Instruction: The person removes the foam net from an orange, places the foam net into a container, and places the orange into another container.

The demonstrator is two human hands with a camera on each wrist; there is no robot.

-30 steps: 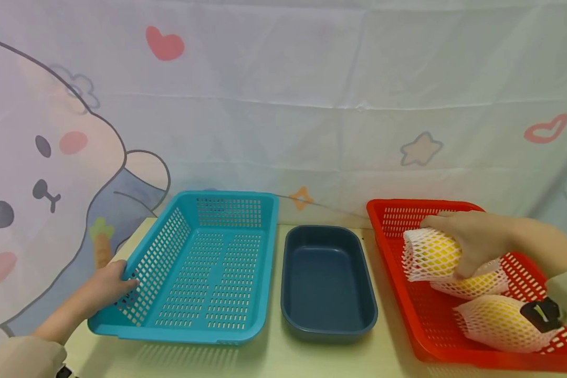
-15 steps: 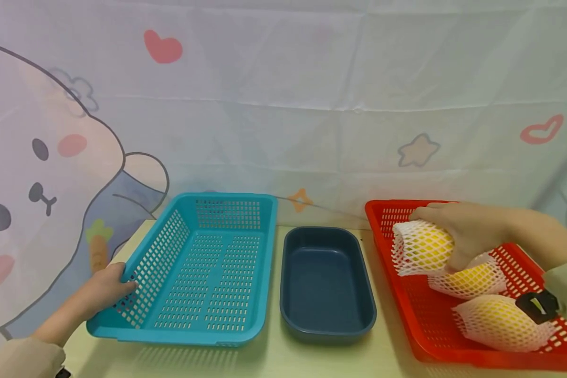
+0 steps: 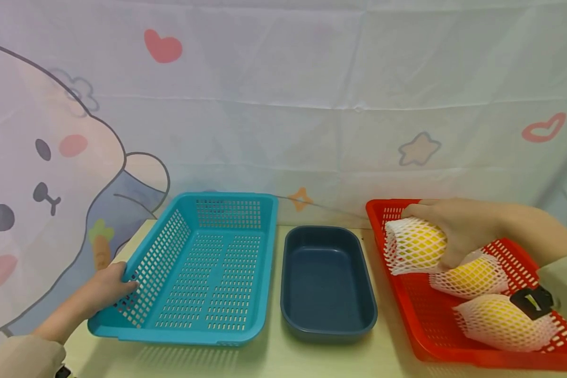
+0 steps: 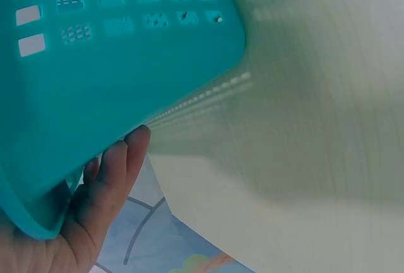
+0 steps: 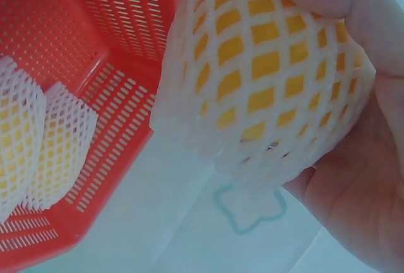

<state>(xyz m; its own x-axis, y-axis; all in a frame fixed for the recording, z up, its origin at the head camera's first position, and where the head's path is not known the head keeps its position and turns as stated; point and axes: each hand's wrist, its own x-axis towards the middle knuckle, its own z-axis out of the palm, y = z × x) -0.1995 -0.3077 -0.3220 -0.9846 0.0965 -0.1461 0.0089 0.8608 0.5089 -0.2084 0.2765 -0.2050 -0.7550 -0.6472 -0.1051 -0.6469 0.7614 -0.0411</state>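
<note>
My left hand (image 3: 105, 287) grips the left rim of a teal slotted basket (image 3: 216, 273), thumb over the inside. In the left wrist view its fingers (image 4: 113, 169) lie along the basket's outer wall. At the right, my right hand (image 3: 468, 227) holds a yellow fruit in a white foam net (image 3: 418, 245), raised over the left part of a red slotted basket (image 3: 430, 317). The right wrist view shows palm and fingers wrapped around the netted fruit (image 5: 255, 65). Two more netted yellow fruits, one behind (image 3: 470, 275) and one in front (image 3: 506, 323), lie in the red basket.
A dark blue rounded tub (image 3: 328, 283) stands between the two baskets on a pale table (image 3: 274, 359). A printed cloth (image 3: 283, 105) hangs right behind them. Black wrist straps sit at both sleeves.
My right hand has shifted left with the netted fruit, from over the middle of the red basket toward its left rim. The left hand and teal basket stay as they were.
</note>
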